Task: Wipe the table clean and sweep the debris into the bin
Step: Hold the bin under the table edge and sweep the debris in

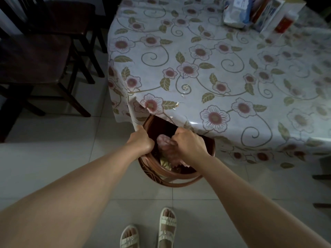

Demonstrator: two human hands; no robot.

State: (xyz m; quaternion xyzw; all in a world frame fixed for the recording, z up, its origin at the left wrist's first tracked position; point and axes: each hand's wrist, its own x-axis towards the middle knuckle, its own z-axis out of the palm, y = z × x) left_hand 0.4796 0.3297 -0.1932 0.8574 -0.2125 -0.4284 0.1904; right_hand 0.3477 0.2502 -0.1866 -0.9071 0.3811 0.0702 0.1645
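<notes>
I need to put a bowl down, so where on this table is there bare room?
The middle of the table and its left side are bare, from the crumbs near the front edge back to the packages. The far right corner, with the packages, is crowded. At the front edge both hands work over the bin.

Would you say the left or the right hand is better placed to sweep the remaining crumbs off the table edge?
Right. The right hand grips the pink cloth over the bin; the left hand holds the tablecloth aside.
</notes>
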